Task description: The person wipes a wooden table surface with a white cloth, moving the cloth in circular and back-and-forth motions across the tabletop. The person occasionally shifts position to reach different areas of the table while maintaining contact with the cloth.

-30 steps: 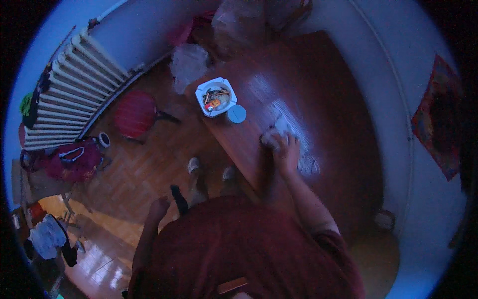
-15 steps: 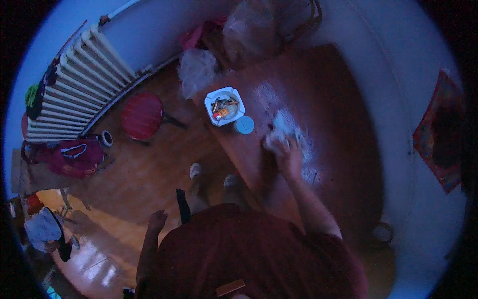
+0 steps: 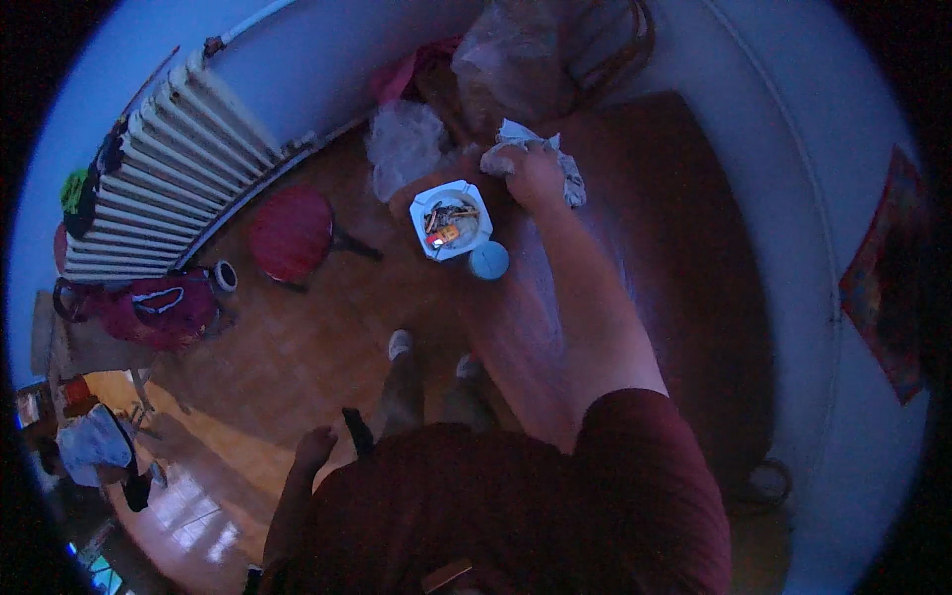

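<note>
At the far end of the brown table (image 3: 684, 258), my right hand (image 3: 535, 177) presses on a bunched white cloth (image 3: 573, 180), its fingers closed over the material. The right arm stretches across the tabletop. On the left edge of the table sits a white square ashtray (image 3: 420, 198), holding butts and a small orange-red item. A round light-blue lid or container (image 3: 489, 261) touches its near corner. My left hand (image 3: 316, 447) hangs low beside my body over the floor, its fingers curled, with nothing visible in them.
A red round stool (image 3: 291, 233) stands left of the table, near a white radiator (image 3: 183, 169). Clear plastic bags (image 3: 407, 139) and a chair (image 3: 630, 50) are beyond the far end. A dark strap-like thing (image 3: 357, 431) hangs by my waist.
My right hand has slid the cloth from the middle of the table to its far end, extending the arm. The whitish marks on the tabletop look fainter. The left hand stays low.
</note>
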Tool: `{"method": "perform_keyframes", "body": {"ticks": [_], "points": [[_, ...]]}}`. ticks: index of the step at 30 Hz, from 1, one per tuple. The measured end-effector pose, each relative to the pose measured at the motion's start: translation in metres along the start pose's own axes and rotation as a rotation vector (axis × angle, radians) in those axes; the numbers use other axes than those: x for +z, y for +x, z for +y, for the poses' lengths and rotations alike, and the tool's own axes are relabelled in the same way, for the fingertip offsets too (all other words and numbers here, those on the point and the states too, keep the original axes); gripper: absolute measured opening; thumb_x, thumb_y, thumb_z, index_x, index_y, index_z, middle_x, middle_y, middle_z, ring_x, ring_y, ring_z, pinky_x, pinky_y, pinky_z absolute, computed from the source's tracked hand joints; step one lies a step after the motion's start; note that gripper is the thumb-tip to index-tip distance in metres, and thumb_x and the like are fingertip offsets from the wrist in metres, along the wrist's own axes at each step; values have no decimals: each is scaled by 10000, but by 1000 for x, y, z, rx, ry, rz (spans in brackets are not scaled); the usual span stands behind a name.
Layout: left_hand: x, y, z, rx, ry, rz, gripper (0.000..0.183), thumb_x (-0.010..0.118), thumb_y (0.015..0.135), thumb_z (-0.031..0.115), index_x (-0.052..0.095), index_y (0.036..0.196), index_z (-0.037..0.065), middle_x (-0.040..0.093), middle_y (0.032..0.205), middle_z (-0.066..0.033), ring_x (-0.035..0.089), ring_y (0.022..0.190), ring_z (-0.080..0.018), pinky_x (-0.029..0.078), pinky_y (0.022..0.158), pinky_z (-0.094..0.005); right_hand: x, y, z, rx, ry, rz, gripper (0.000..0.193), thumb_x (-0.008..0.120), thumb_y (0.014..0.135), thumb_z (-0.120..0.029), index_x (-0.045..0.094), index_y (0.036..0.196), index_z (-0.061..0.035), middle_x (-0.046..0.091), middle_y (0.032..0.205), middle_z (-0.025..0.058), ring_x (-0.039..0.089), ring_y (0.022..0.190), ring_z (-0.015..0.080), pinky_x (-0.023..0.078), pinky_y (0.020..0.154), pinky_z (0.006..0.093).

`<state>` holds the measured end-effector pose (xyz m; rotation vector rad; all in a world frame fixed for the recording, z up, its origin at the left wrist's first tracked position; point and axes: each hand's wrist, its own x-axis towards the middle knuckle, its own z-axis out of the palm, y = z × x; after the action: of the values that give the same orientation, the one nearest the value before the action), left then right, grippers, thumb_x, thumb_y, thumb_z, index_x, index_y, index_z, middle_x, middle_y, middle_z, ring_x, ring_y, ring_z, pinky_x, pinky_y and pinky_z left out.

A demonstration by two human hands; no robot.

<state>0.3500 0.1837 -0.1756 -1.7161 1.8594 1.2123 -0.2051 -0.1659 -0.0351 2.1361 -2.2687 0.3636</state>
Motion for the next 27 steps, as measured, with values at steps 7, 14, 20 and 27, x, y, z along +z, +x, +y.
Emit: {"method": "perform_keyframes", "body": {"ticks": [7, 14, 20, 27], "points": [[-29, 15, 40, 73, 143, 25, 431, 550, 864, 333, 595, 1143, 7, 639, 1023, -216, 619, 935, -356, 481, 837, -432, -62, -241, 28, 49, 56, -56, 431, 674, 641, -36, 671, 1021, -240, 528, 1204, 120, 527, 1046, 365, 467, 830, 478], [-22, 31, 36, 91, -175, 99, 426, 554, 853, 338, 606, 1131, 19, 641, 1028, -203, 622, 934, -346, 479, 822, -435, -47, -233, 23, 229, 64, 21, 439, 665, 660, -56, 648, 1061, -234, 544, 1185, 132, 512, 1053, 382, 452, 867, 472], [-51, 56, 34, 136, -17, 19, 322, 560, 843, 319, 640, 991, 46, 636, 919, -216, 624, 884, -339, 467, 775, -452, -50, -150, 23, 283, 161, -92, 393, 660, 700, -84, 651, 1062, -236, 530, 1226, 151, 502, 1083, 386, 443, 902, 445], [-29, 89, 48, 142, -192, 30, 266, 575, 830, 252, 616, 963, 25, 595, 740, -181, 607, 696, -322, 471, 627, -411, -73, -378, 59, 303, 144, -26, 426, 694, 662, -81, 658, 1051, -251, 523, 1225, 89, 489, 1099, 359, 444, 894, 436]]}}
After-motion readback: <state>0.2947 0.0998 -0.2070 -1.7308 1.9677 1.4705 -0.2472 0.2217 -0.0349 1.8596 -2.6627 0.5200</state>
